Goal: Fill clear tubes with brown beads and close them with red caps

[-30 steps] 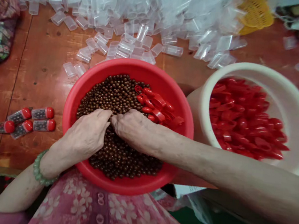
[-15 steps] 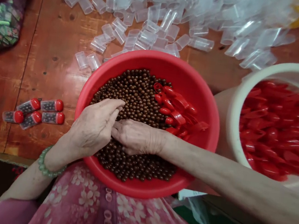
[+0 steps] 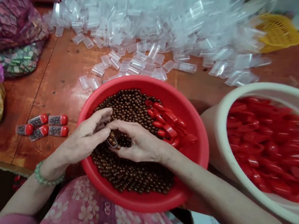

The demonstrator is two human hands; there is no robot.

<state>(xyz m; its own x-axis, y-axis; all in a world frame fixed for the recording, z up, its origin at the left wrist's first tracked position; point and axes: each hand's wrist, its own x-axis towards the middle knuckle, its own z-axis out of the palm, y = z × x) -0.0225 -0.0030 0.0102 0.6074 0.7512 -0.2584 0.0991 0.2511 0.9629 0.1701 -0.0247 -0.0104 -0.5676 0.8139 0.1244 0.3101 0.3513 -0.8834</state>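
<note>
Two hands meet over the basin on my feed. The left hand point(image 3: 88, 133), a bracelet point(image 3: 46, 180) on its wrist, is half curled, thumb apart from the fingers. The right hand point(image 3: 134, 141) arches in a loose C, thumb below and fingers above. Where they come together I see the rim of one clear tube point(image 3: 112, 141) with brown beads at its mouth; I can't tell which hand bears it, or how tightly.

Beneath them is one red basin point(image 3: 134, 202), holding brown beads point(image 3: 130, 177) too many for me to count. Roughly ten red pieces point(image 3: 169, 129) overlap along its right side; an exact count is hidden from me. Right of it I have one white bucket point(image 3: 221, 125), partly filled with red caps point(image 3: 265, 149) piled beyond counting.

On the tabletop point(image 3: 65, 60), left of the basin, I count five capped tubes point(image 3: 55, 130) lying on their sides, each with dark beads inside and one red end. Two loose tubes point(image 3: 84, 82) lie just off the basin's upper-left rim, and behind sits a heap of clear tubes point(image 3: 139, 19), uncountable. One yellow basket point(image 3: 279, 32) lies at its right end; three bags point(image 3: 7, 16) are on my far left.
</note>
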